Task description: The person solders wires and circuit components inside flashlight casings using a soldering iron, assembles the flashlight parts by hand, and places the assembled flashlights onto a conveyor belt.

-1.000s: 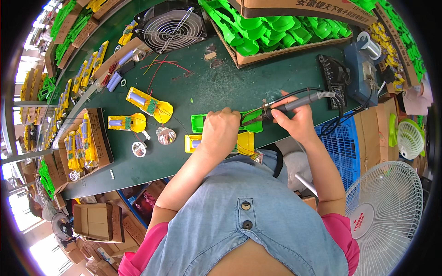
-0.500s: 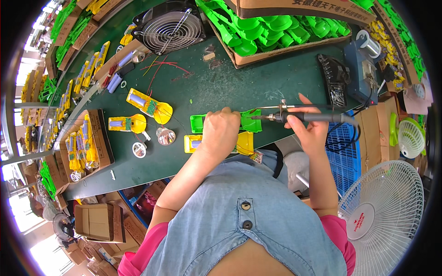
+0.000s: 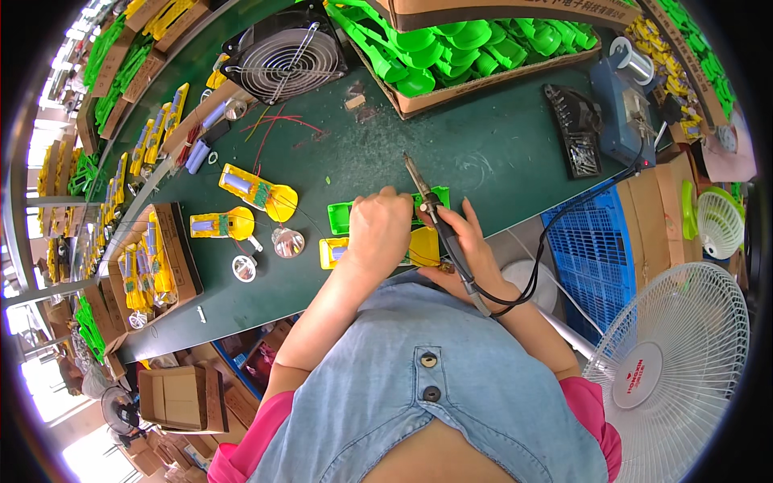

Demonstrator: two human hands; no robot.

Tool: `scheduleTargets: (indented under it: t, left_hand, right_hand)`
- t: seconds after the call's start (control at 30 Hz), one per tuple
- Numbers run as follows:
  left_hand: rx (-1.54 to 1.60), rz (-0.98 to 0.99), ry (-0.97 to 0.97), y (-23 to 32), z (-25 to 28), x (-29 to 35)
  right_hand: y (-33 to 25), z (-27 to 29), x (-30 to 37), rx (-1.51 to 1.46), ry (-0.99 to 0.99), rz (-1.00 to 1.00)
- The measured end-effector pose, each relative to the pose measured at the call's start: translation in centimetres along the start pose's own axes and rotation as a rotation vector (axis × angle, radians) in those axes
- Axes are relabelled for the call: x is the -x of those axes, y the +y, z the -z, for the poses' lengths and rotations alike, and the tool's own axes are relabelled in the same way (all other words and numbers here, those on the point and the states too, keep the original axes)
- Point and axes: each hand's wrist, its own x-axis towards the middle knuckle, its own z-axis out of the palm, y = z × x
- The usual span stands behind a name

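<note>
My left hand [image 3: 380, 235] is closed, knuckles up, over a green plastic housing [image 3: 341, 219] and a yellow housing [image 3: 424, 245] with a blue-purple battery cell at its left end. Its fingertips are hidden, so what they grip cannot be seen. In my right hand [image 3: 477, 262] is a soldering iron [image 3: 431, 201], its tip pointing up and away over the bench, beyond the green housing. The right thumb and lower fingers come close to the right end of the yellow housing; whether they touch it I cannot tell.
Yellow lamp housings [image 3: 270, 200] with wires, a reflector [image 3: 288, 241] and a white ring [image 3: 244, 268] lie to the left. A box of green parts [image 3: 483, 80] and a black fan [image 3: 286, 60] stand behind. Solder wire [image 3: 636, 63] sits at far right.
My right hand has moved left and nearer to me, and the soldering iron has swung from pointing left to pointing away. My left hand stays closed over the housings.
</note>
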Motion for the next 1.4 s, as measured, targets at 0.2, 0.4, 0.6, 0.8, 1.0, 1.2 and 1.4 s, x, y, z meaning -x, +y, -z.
scheduleTargets:
  t: [0.2, 0.4, 0.6, 0.8, 1.0, 1.2, 1.4]
  left_hand:
    - [-0.007, 0.004, -0.004, 0.0, 0.0, 0.2]
    - [0.212, -0.126, 0.078, -1.1, 3.2, 0.4]
    - [0.314, 0.076, 0.009, -2.9, 4.6, 2.6]
    - [0.533, 0.022, 0.273, -0.9, -0.2, 4.2]
    - [0.407, -0.064, 0.396, -0.6, -1.2, 4.7]
    - [0.31, -0.069, 0.389, -1.1, 0.0, 4.8]
    - [0.513, 0.089, 0.393, -0.6, -0.6, 4.4]
  right_hand:
    - [0.2, -0.2, 0.1, 0.006, 0.016, 0.016]
    - [0.4, -0.3, 0.0, -0.001, 0.026, 0.011]
    - [0.2, -0.1, -0.7, 0.004, 0.003, -0.035]
    - [0.2, 1.1, -1.9, 0.14, 0.059, 0.075]
    - [0.8, 1.1, -2.0, 0.104, 0.079, 0.063]
    - [0.3, 1.9, 0.4, 0.064, 0.27, 0.099]
    - [-0.9, 2.1, 2.5, 0.079, 0.353, 0.13]
